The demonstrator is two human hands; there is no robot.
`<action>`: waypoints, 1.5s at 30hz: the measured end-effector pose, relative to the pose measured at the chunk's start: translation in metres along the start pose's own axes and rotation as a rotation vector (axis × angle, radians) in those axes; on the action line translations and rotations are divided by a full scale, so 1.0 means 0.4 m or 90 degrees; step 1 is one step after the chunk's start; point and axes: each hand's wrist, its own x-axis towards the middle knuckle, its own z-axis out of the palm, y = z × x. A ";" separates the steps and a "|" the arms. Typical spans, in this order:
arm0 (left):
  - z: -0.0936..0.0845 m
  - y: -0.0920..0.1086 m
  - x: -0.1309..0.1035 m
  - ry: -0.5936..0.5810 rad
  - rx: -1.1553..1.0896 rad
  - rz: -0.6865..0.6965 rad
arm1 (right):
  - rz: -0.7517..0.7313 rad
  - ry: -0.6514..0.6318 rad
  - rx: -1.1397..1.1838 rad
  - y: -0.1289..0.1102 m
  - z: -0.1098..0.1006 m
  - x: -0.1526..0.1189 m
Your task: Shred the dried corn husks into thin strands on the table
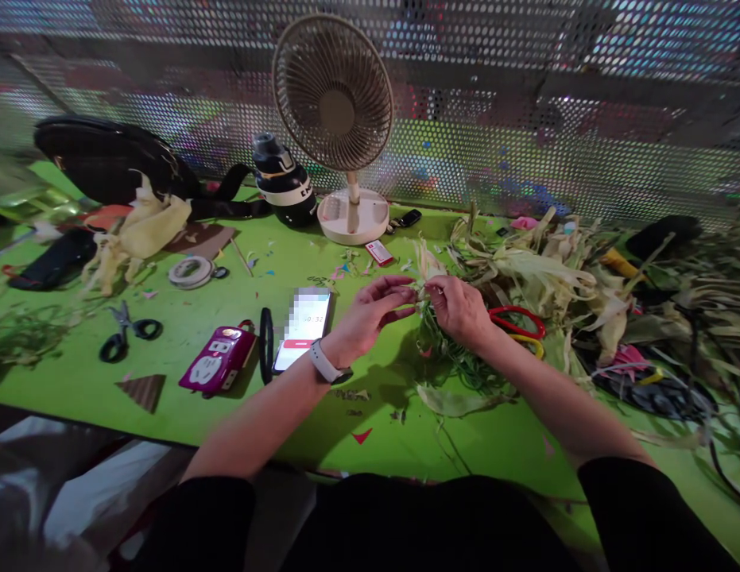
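Note:
In front of me my right hand (pixel 462 311) pinches a pale corn husk (pixel 428 262) between thumb and fingers, its frayed end pointing up. My left hand (pixel 375 311), a watch on its wrist, comes in from the other side with its fingertips closed at the same husk. Exactly how the left fingers grip is partly hidden. Below the right hand lies a heap of thin green strands (pixel 456 353). Red loop handles (pixel 518 319) and a yellow loop handle (pixel 533 347) show beside that wrist. One loose husk leaf (pixel 459 400) lies nearer to me.
A phone (pixel 304 326), purple power socket (pixel 218 361), black scissors (pixel 128 327) and tape roll (pixel 191 272) lie leftward. Behind stand a fan (pixel 337 111) and bottle (pixel 284 187), before a perforated metal screen (pixel 494 95). Piled husks (pixel 536 270) cover the right side.

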 end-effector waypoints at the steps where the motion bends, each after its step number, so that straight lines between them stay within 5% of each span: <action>1: 0.001 -0.005 -0.001 -0.003 -0.022 -0.022 | -0.010 0.004 0.001 0.000 0.002 0.000; 8: 0.018 -0.037 -0.011 0.048 -0.037 -0.022 | -0.041 -0.003 0.003 -0.002 0.009 -0.005; 24: 0.013 -0.050 -0.005 0.030 -0.095 -0.006 | 0.232 -0.072 0.211 -0.032 0.003 -0.002; 29: 0.005 -0.047 0.008 0.077 -0.090 0.031 | 0.408 -0.113 0.449 -0.020 -0.011 0.023; 35: -0.008 -0.031 0.024 0.089 -0.099 0.046 | 0.606 -0.325 0.845 0.011 -0.044 0.052; 45: -0.018 -0.011 0.029 0.064 -0.093 0.013 | 0.576 -0.212 0.719 0.031 -0.056 0.060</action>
